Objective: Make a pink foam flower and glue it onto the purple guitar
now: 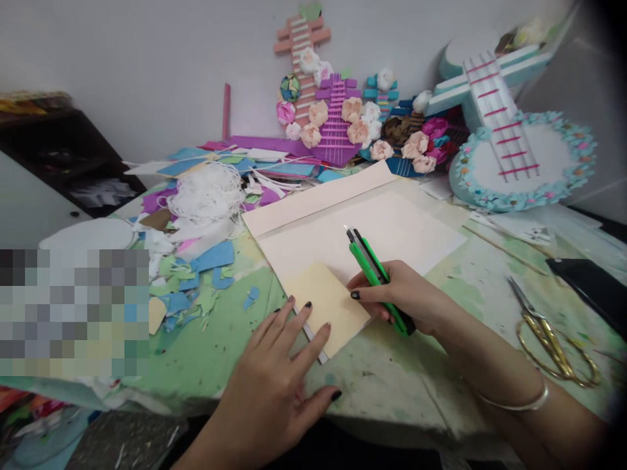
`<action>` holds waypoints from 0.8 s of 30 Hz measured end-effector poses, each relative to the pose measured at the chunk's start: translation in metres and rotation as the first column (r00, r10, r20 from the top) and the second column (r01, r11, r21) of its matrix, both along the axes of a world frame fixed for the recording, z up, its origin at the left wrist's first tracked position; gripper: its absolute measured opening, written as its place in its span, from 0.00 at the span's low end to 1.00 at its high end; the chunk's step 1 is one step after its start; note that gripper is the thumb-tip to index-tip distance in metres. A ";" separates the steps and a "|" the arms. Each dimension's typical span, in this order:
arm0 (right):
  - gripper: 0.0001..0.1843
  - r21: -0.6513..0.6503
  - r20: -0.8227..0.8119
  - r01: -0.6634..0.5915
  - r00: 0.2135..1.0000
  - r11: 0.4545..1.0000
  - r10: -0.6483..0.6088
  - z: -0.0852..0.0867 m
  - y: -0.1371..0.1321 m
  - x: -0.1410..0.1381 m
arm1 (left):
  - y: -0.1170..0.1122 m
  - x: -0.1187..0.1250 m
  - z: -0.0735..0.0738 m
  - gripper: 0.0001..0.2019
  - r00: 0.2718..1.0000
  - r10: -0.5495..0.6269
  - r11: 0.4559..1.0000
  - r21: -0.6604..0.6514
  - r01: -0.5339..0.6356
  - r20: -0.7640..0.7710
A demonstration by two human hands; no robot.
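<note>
My right hand (396,294) is wrapped round a green utility knife (368,262), its blade end pointing up and away from me. Under that hand lies a small pale yellow sheet of paper (326,307), on the near corner of a larger cream sheet (392,222). My left hand (289,365) rests with fingers spread, its fingertips on the left edge of the yellow sheet. At the far side of the cream sheet, a long pale pink strip (321,196) lies across it.
Gold-handled scissors (551,339) and a black phone (592,287) lie at the right. Blue and green paper scraps (196,287) and a heap of white string (208,196) cover the left. Paper-decorated guitar models (519,156) stand along the wall.
</note>
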State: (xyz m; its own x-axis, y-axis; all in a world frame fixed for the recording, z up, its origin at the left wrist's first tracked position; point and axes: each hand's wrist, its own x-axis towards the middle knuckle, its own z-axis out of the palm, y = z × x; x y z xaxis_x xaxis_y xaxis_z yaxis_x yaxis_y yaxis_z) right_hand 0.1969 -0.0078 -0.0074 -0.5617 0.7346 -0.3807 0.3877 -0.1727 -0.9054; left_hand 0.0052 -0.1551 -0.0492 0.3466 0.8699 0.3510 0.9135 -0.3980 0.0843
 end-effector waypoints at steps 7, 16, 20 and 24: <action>0.07 0.194 0.171 -0.056 0.985 0.979 0.023 -0.008 -0.003 -0.003 | 0.000 0.000 0.000 0.29 0.999 0.001 1.000 -0.020 -0.001 0.032; 0.11 0.138 -0.067 0.111 0.992 0.984 -0.103 0.010 0.009 0.008 | -0.003 0.004 -0.001 0.37 0.972 0.133 0.991 -0.051 -0.126 0.192; 0.12 0.137 -0.131 0.158 0.981 0.978 -0.140 0.011 0.018 0.012 | -0.001 0.004 -0.002 0.33 0.976 0.123 0.992 -0.017 -0.121 0.179; 0.13 0.184 -0.159 0.203 0.972 0.962 -0.175 0.013 0.023 0.011 | 0.000 0.003 -0.003 0.27 0.989 0.042 0.998 0.031 -0.047 0.139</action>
